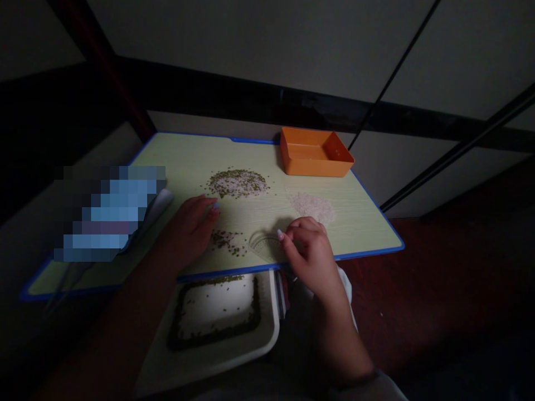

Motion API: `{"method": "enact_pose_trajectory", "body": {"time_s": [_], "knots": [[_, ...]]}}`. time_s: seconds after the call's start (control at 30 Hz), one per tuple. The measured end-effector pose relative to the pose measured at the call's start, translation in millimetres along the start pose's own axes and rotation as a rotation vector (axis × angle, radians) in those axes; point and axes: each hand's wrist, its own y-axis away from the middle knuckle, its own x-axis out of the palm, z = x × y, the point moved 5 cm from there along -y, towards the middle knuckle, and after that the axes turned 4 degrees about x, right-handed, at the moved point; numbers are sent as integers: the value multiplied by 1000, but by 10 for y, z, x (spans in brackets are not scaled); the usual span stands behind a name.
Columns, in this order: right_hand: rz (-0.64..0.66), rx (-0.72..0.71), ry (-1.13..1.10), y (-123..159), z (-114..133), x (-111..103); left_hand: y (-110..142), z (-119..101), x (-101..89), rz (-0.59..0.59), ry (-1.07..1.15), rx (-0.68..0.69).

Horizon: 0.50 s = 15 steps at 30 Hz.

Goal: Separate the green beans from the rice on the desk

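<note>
My left hand (192, 228) hovers at the near left of a heap of pale grains mixed with small green beans (238, 182). Its thumb and fingers are drawn together; whatever is between them is hidden. Just right of that hand lies a smaller scatter of dark beans and pale grains (229, 242). My right hand (309, 250) is at the table's near edge, fingers curled in and thumb against them, contents not visible. Beyond its knuckles spreads a heap of pale, rice-like grains (313, 207). A protractor-like arc (265, 245) shows on the tabletop beside the right thumb.
An orange open box (315, 167) stands at the far right of the blue-edged table (359, 231). A white basin (267, 328) below the near edge holds green beans along its sides. A blurred-out object (121, 211) lies at the left. Cabinet panels rise behind.
</note>
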Motion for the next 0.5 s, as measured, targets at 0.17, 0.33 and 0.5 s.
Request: {"method": "enact_pose_trajectory", "body": {"time_s": [0.17,0.33,0.5], "knots": [[11,-13,6,4,20,35,-8,24,17,5,0,8],[33,-25,1,16,55,39,-2,31,23,10,1,0],[39,-26,-9,29,75,38,1,27,18,-2,13,-10]]}}
